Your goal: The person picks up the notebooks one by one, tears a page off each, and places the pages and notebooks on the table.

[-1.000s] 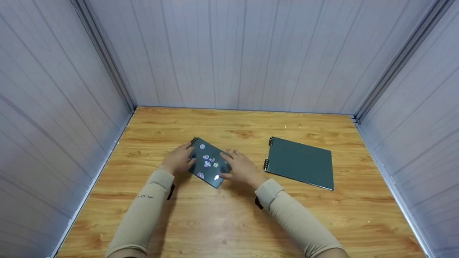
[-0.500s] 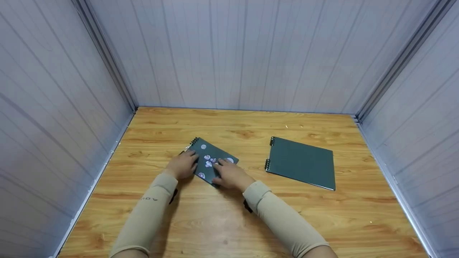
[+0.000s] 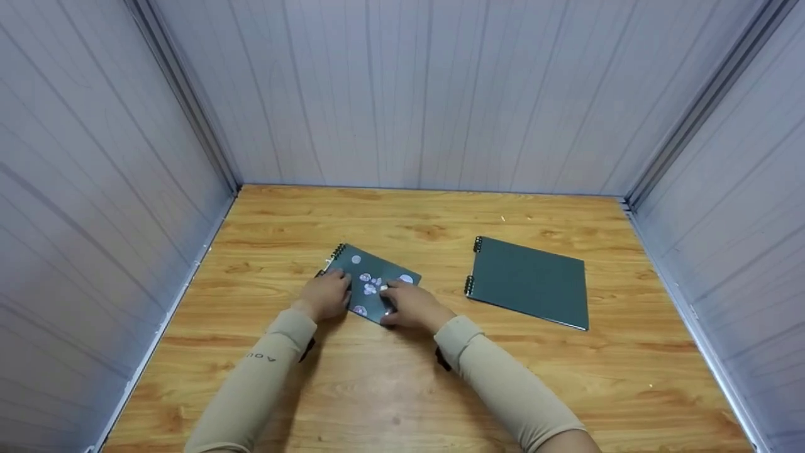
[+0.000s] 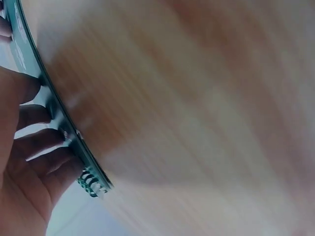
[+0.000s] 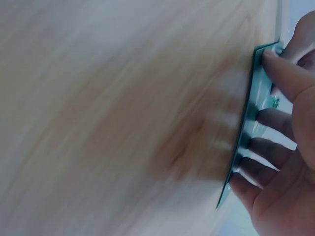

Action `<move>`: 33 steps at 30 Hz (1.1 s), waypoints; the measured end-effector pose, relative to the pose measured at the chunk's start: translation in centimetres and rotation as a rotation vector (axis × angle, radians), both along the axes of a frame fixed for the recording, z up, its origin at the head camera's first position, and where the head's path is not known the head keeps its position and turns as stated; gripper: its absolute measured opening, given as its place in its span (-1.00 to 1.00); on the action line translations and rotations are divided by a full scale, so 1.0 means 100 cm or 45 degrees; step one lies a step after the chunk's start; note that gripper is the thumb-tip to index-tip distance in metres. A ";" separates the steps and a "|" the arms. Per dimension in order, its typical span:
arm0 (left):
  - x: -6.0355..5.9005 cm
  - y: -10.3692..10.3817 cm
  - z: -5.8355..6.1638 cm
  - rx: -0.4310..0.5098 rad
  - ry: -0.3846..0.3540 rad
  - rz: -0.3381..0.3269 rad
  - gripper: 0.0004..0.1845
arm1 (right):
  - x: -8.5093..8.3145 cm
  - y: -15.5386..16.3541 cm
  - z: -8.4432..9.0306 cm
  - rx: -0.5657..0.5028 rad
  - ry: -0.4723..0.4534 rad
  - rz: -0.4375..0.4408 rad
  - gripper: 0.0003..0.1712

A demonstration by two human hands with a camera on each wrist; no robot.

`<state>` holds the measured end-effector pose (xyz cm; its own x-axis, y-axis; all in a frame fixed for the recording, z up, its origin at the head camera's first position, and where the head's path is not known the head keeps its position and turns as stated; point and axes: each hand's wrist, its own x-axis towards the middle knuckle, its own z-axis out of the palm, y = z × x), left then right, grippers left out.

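A dark green spiral notebook [image 3: 380, 263] with pale purple flower stickers lies slanted on the wooden table, its black coil at the upper left in the head view. My left hand [image 3: 326, 294] rests on its left side, and in the left wrist view those fingertips touch the cover [image 4: 29, 59] near the edge beside the coil. Across the lower right of the cover lies my right hand [image 3: 415, 306]. The right wrist view has its spread fingertips on the cover [image 5: 260, 86], with the thumb at a corner. Both hands hide parts of the cover.
To the right, a larger plain dark green notebook [image 3: 531, 282] lies flat, with two short black coils on its left edge. Pale panelled walls [image 3: 402, 94] enclose the wooden table [image 3: 402, 390] at the back and both sides. Tiny white scraps lie toward the back right.
My right hand has moved left from the notebook's right edge onto its cover. The left hand has shifted slightly right and farther onto the cover. The larger notebook stays in place.
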<state>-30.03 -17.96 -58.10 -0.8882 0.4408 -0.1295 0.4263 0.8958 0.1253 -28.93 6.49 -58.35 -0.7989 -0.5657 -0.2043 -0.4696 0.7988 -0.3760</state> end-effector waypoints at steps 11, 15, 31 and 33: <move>0.037 0.031 -0.006 -0.063 0.047 0.034 -0.46 | 0.001 0.042 0.004 -0.123 -0.178 0.023 -0.24; 0.051 0.043 -0.009 -0.069 0.126 0.057 -0.48 | 0.004 0.056 0.006 -0.131 -0.203 0.038 -0.26; 0.082 0.066 0.003 -0.107 0.137 0.036 -0.49 | 0.012 0.086 0.008 -0.148 -0.160 0.124 -0.31; 0.078 0.064 0.005 -0.121 0.139 0.007 -0.53 | 0.011 0.086 0.006 -0.176 -0.140 0.079 -0.28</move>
